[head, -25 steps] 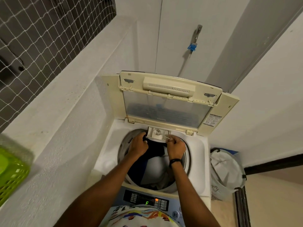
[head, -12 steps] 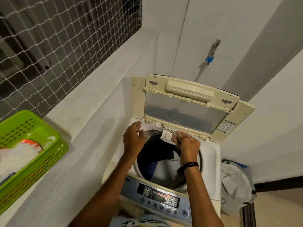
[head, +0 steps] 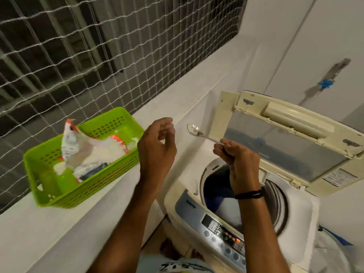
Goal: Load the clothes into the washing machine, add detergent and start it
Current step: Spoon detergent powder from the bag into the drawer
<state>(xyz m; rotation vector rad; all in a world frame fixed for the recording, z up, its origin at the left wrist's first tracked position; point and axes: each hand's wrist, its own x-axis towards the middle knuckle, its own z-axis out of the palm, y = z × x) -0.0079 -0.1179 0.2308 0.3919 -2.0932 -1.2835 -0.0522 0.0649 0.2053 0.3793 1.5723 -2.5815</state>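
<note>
A top-loading washing machine (head: 299,209) stands at the lower right with its lid (head: 285,146) raised. Dark blue and white clothes (head: 222,198) lie in its drum. My right hand (head: 238,158) is above the drum's left rim, shut on a metal spoon (head: 199,133) whose empty bowl points left. My left hand (head: 157,148) hovers between the machine and a green basket (head: 49,188) on the ledge, fingers loosely curled, holding nothing. In the basket lies an open detergent packet (head: 88,150) with white powder spilled around it.
The white ledge (head: 177,99) runs along the left under a netted window (head: 98,46). The control panel (head: 222,233) with lit indicators faces me. A white laundry bag (head: 338,251) stands right of the machine. A tap (head: 331,77) is on the back wall.
My view has swung left, bringing the basket into full view. Both hands have left the detergent drawer and moved left toward the basket, the right one carrying the spoon.
</note>
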